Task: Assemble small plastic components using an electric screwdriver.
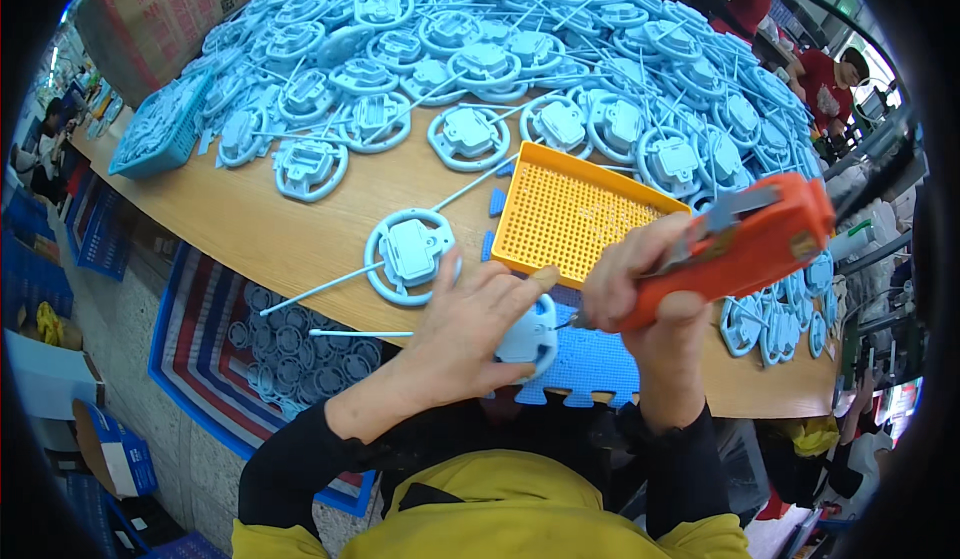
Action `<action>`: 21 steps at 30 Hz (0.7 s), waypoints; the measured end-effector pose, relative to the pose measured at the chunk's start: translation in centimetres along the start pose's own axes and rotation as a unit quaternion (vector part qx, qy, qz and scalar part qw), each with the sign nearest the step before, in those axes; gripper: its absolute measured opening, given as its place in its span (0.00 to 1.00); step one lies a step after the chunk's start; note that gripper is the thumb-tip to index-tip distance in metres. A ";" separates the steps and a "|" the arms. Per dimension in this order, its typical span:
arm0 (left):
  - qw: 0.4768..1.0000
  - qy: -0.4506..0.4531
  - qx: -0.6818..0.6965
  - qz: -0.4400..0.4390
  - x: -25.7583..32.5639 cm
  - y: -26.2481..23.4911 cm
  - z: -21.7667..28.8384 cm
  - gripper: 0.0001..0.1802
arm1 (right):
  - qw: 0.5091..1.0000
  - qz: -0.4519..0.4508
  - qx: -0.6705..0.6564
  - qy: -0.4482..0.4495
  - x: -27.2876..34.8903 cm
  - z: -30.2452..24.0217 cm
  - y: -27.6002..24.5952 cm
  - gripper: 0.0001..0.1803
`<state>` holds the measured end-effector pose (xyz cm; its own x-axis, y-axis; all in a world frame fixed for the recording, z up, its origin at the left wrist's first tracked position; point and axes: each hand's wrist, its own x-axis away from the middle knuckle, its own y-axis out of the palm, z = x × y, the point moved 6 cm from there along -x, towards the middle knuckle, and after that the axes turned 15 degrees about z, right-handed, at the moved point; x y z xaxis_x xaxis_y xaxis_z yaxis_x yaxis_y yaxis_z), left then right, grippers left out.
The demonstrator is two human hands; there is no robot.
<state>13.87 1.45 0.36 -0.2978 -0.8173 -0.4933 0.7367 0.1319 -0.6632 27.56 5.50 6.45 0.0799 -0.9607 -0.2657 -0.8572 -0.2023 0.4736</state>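
Bright, even overhead light, no single strong source visible. Colours read clean and saturated: pale blue of the heaped plastic parts [520,49], orange of the tool [745,249], yellow tray [570,214]. Shadows soft and short, lying close under the parts on the wooden table [280,229]; darker shade beneath the table edge and around the black sleeves. Mild sheen on the orange tool casing, no blown-out glare on the table. Small overexposed patch at upper right near the window area. Heavy fisheye: black vignette rings the frame, table edge bows, things at the rim are squeezed and smeared. Centre sharp; far corners soft.
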 end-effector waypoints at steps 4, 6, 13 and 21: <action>0.996 -0.030 -0.081 -0.005 1.2 -4.1 -3.4 0.48 | 0.988 0.047 0.029 -0.147 -2.9 -2.6 -3.6 0.27; 0.991 -0.057 -0.124 -0.010 2.3 -7.2 -5.6 0.48 | 0.983 0.087 0.031 -0.156 -4.2 -2.4 -5.5 0.24; 0.989 -0.050 -0.136 0.007 -2.7 -8.8 -8.2 0.49 | 0.970 0.137 0.109 -0.169 -6.1 -0.9 -8.8 0.25; 0.961 -0.099 -0.234 -0.105 -10.9 -0.1 -12.5 0.36 | 0.974 0.133 0.098 -0.153 -6.4 0.1 -9.2 0.24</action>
<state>9.46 17.40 -1.26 -0.2544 -0.9381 -0.2350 0.3053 0.1527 -0.9399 34.85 13.56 3.68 -0.2891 -0.8663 -0.4073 -0.9095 0.1159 0.3991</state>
